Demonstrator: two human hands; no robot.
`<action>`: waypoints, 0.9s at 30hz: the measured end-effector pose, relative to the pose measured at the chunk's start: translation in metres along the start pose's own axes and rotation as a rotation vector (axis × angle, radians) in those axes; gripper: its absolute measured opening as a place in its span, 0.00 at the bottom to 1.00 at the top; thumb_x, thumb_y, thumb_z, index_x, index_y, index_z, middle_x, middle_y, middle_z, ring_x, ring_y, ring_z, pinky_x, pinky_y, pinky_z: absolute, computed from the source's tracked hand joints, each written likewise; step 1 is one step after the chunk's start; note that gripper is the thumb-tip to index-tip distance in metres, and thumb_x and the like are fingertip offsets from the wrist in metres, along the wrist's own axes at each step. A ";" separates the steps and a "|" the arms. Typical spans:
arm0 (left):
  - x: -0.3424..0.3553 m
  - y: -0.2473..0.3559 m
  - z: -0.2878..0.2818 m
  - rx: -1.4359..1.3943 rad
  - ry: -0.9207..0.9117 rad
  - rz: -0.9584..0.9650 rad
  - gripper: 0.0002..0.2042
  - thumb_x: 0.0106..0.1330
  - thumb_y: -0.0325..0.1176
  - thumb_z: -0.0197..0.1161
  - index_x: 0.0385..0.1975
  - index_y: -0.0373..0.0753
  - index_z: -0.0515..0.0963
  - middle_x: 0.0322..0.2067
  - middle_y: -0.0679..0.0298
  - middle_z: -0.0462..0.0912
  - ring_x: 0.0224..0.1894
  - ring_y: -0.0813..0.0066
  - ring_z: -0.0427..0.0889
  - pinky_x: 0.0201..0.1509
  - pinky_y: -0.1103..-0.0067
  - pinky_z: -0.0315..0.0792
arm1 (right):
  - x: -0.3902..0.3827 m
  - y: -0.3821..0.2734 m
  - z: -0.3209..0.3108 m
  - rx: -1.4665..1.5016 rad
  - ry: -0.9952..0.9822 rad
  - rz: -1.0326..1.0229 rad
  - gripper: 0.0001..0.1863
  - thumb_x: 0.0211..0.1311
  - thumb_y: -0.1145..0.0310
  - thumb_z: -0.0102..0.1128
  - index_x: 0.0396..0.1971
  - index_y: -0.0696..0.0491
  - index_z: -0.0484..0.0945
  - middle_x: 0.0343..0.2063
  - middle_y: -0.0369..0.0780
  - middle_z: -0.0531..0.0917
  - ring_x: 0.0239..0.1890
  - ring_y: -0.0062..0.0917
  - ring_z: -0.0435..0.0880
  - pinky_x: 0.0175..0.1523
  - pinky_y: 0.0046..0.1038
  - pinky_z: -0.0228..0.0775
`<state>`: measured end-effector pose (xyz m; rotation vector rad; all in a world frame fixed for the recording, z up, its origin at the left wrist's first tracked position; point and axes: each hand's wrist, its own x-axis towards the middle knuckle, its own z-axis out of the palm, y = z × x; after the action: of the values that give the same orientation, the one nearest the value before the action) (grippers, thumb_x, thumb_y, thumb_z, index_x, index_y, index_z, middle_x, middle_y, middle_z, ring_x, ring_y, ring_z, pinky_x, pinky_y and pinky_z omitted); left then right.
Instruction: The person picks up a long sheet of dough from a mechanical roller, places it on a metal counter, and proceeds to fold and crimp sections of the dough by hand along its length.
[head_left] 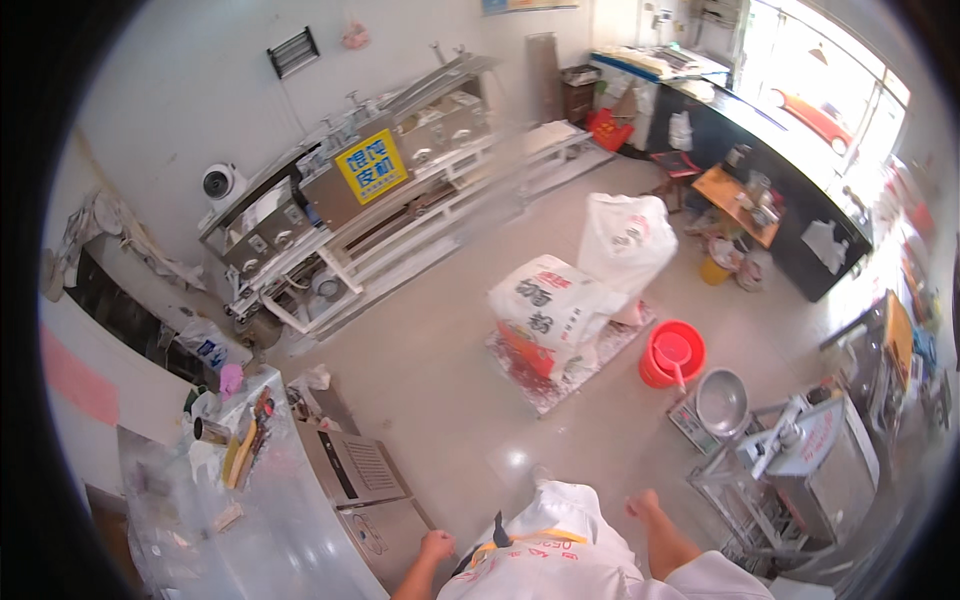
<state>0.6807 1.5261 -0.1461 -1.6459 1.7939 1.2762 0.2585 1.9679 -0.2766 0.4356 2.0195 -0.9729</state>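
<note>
Left hand [437,546]: just beside cabinet [372,503] right edge; fingers curled, pinch not discernible.
Right hand [643,504]: fingers curled, pinch not discernible.
Bucket [653,369]: near mat [545,402] right corner; may tip if kicked.

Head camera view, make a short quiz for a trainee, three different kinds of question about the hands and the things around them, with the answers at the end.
1. Fill in the word: a pink ____ rests in the red bucket.
2. True or false: the person's right hand is inside the red bucket.
3. Multiple choice: which hand is nearer the slatted metal unit?
A) the left hand
B) the right hand

Key:
1. Dipper.
2. False; the right hand is apart from the bucket.
3. A.
</note>
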 end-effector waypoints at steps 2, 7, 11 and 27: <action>0.030 0.030 -0.012 -0.032 0.087 0.176 0.11 0.67 0.40 0.70 0.35 0.39 0.93 0.30 0.55 0.93 0.31 0.69 0.92 0.38 0.69 0.83 | 0.052 -0.115 -0.007 -0.572 0.086 -0.568 0.11 0.58 0.58 0.78 0.21 0.46 0.89 0.19 0.41 0.84 0.20 0.34 0.84 0.28 0.39 0.79; 0.027 0.062 -0.075 -0.020 0.135 0.163 0.11 0.64 0.38 0.72 0.36 0.38 0.93 0.30 0.52 0.93 0.32 0.59 0.94 0.41 0.64 0.85 | 0.051 -0.418 0.113 0.038 -0.243 -0.334 0.12 0.63 0.77 0.72 0.46 0.62 0.89 0.29 0.41 0.89 0.29 0.27 0.90 0.30 0.32 0.79; 0.105 0.121 -0.137 0.041 0.072 0.094 0.11 0.64 0.38 0.72 0.36 0.38 0.94 0.30 0.52 0.93 0.32 0.60 0.94 0.41 0.63 0.85 | 0.065 -0.551 0.179 0.078 -0.332 -0.420 0.10 0.64 0.75 0.73 0.44 0.62 0.89 0.32 0.42 0.90 0.30 0.25 0.89 0.34 0.30 0.82; 0.587 0.559 -0.576 0.154 0.284 0.229 0.05 0.64 0.28 0.71 0.36 0.41 0.92 0.31 0.61 0.93 0.31 0.68 0.92 0.41 0.69 0.86 | 0.203 -0.590 0.279 0.194 -0.361 0.346 0.12 0.67 0.63 0.71 0.28 0.55 0.85 0.23 0.44 0.86 0.32 0.37 0.92 0.34 0.42 0.84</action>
<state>0.1878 0.6628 -0.1152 -1.6375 2.2448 0.9997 -0.0674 1.3679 -0.2557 0.6404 1.4748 -0.9543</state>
